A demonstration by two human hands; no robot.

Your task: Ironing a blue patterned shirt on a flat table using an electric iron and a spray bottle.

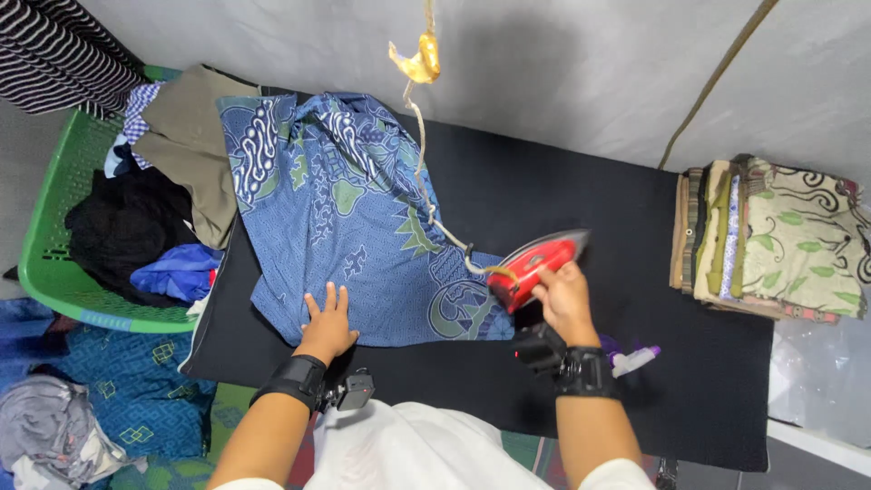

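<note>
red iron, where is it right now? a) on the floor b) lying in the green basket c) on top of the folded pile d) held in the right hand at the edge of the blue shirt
d: the right hand grips the red iron at the edge of the blue shirt, while the left hand lies flat on the cloth.

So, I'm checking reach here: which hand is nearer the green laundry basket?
Left. The left hand lies flat on the blue batik cloth, a short way right of the green laundry basket. The right hand grips the red iron, farther right.
</note>
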